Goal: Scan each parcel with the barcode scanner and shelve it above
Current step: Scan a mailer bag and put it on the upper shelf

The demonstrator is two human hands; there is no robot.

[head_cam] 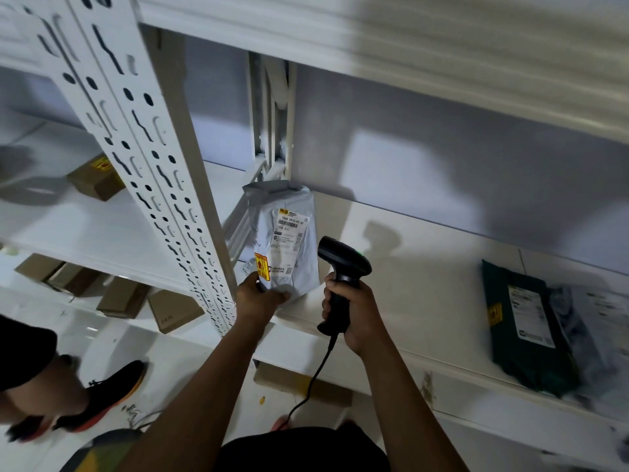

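Note:
A grey plastic mailer parcel (282,240) with a white label and a yellow sticker stands upright on the white shelf (425,267), leaning by the perforated upright post (160,185). My left hand (258,298) grips its lower edge. My right hand (354,311) holds a black corded barcode scanner (343,267) by the handle, its head just right of the parcel with a green light showing on top.
A dark green mailer (524,325) and a grey bag (592,321) lie on the same shelf at the right. Brown cardboard boxes (170,310) sit on the left shelves. Another person's black shoe (109,393) stands on the floor at lower left.

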